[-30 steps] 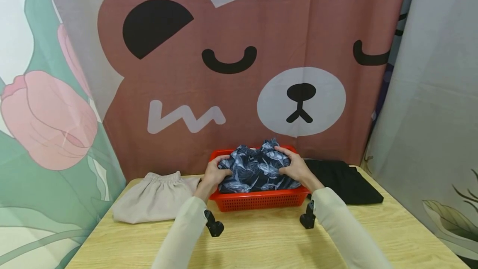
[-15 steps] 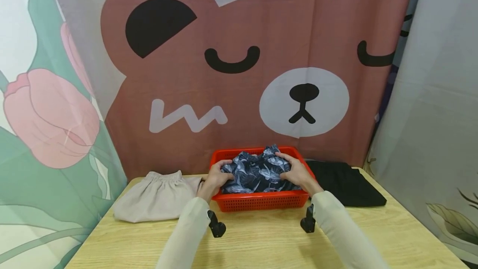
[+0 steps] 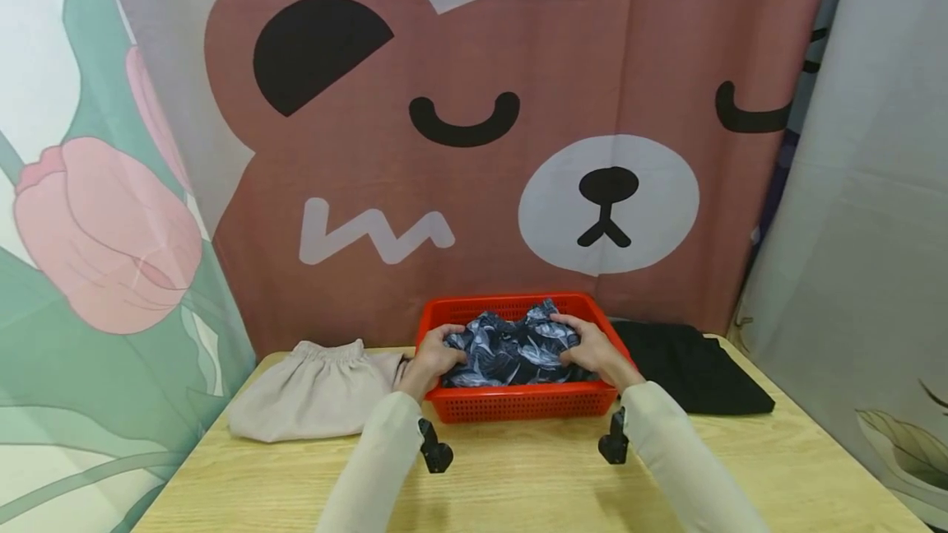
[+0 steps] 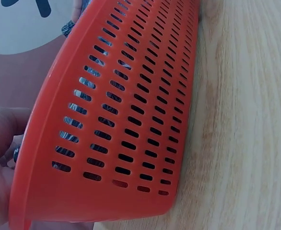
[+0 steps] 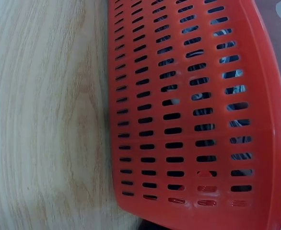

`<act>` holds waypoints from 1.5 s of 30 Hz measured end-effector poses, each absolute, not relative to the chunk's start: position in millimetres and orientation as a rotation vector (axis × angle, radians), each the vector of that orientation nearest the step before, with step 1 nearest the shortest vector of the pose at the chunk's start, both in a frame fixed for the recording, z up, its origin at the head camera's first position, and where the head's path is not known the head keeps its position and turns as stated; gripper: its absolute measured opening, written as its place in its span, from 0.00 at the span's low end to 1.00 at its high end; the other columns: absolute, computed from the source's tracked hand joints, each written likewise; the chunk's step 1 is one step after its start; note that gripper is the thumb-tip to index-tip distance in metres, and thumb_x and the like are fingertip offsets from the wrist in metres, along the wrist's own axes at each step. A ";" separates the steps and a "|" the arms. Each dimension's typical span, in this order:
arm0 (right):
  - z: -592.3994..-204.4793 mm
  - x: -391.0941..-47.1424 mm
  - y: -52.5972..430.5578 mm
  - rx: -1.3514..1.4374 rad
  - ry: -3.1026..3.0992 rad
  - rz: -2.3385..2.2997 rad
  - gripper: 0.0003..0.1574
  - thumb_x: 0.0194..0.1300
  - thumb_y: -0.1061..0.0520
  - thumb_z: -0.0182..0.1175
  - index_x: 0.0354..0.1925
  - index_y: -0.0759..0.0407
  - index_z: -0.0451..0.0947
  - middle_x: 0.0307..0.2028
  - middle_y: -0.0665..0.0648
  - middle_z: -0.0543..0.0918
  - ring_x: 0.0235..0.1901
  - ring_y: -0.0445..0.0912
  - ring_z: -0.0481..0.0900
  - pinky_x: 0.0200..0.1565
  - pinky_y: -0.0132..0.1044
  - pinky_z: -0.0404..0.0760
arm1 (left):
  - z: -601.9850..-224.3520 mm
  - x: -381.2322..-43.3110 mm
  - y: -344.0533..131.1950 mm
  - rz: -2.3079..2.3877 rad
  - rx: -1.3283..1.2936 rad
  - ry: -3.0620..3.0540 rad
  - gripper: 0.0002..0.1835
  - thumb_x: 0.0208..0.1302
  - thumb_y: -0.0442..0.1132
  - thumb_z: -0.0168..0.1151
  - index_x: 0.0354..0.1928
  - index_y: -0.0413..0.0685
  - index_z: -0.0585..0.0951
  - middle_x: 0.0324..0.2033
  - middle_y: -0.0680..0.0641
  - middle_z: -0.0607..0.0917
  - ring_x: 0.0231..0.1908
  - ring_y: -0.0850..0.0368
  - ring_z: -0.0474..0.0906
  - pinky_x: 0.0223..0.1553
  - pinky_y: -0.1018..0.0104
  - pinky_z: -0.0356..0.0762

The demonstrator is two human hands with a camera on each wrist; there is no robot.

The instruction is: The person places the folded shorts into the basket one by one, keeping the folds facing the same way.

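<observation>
A red plastic basket point(image 3: 522, 403) with slotted walls stands on the table near the curtain. Inside it lies a bunched garment point(image 3: 511, 350) in dark blue with a pale leaf print, its top edge ruffled. My left hand point(image 3: 435, 356) grips the garment's left side, thumb toward the front. On the other side my right hand point(image 3: 595, 349) holds the garment between thumb and fingers. In the left wrist view the basket wall point(image 4: 131, 110) hides most of the cloth, with patches of print showing through the slots. The right wrist view shows the basket wall point(image 5: 188, 120) likewise.
A beige garment point(image 3: 314, 393) with a gathered elastic waist lies left of the basket. Folded black cloth point(image 3: 692, 368) lies to its right. Behind the wooden table point(image 3: 518, 475) hangs a curtain point(image 3: 474, 212) printed with a bear.
Both hands have lowered the patterned garment deeper into the basket, so more of the basket's back rim shows. The head view has shifted slightly.
</observation>
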State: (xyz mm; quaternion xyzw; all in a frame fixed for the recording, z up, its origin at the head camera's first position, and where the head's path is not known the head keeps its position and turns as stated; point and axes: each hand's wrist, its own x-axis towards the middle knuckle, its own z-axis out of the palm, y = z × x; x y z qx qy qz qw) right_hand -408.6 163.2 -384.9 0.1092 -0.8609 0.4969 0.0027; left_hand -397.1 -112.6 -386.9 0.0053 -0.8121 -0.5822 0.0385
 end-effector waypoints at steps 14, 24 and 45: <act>-388.3 -407.5 165.1 0.313 -2.758 1.448 0.45 0.49 0.75 0.62 0.67 0.62 0.67 0.66 0.72 0.62 0.22 0.48 0.62 0.22 0.37 0.66 | -383.9 -393.1 -109.2 -1.522 0.016 -2.645 0.27 0.50 0.25 0.69 0.55 0.41 0.79 0.55 0.36 0.76 0.46 0.45 0.71 0.48 0.51 0.74; -394.4 -410.2 165.8 0.310 -2.782 1.205 0.38 0.50 0.68 0.64 0.63 0.64 0.71 0.42 0.65 0.77 0.15 0.44 0.60 0.20 0.36 0.64 | -387.3 -390.7 -108.3 -1.299 -0.195 -2.696 0.24 0.54 0.31 0.67 0.55 0.35 0.77 0.53 0.34 0.76 0.49 0.42 0.72 0.53 0.47 0.71; -384.0 -392.4 163.1 0.484 -2.843 0.713 0.26 0.58 0.63 0.64 0.56 0.69 0.76 0.51 0.69 0.79 0.53 0.65 0.73 0.54 0.58 0.71 | -384.3 -381.7 -95.4 -0.635 -0.206 -2.898 0.33 0.58 0.45 0.68 0.63 0.38 0.72 0.59 0.32 0.70 0.54 0.34 0.68 0.56 0.42 0.68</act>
